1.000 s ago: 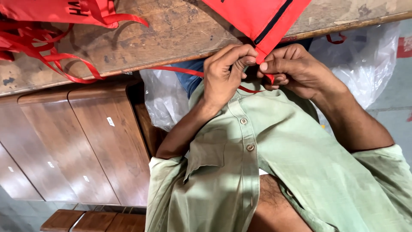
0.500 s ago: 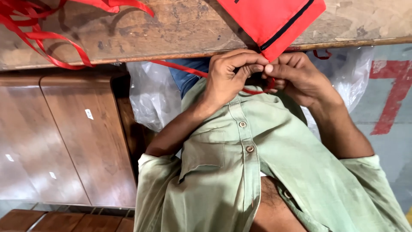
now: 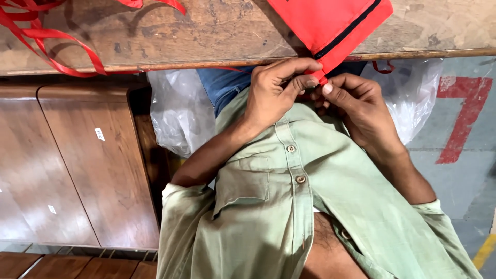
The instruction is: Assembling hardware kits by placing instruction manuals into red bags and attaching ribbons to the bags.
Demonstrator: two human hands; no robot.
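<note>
At the upper centre of the frame our left hand (image 3: 276, 93) and right hand (image 3: 356, 106) met at the lower corner of the red fabric pouch (image 3: 330, 26), both pinching it between thumb and fingertips. The pouch lay up and away from our fingers, slanting toward the upper right across the wooden table (image 3: 206, 36). It was bright red, flat, with a black zip line.
</note>
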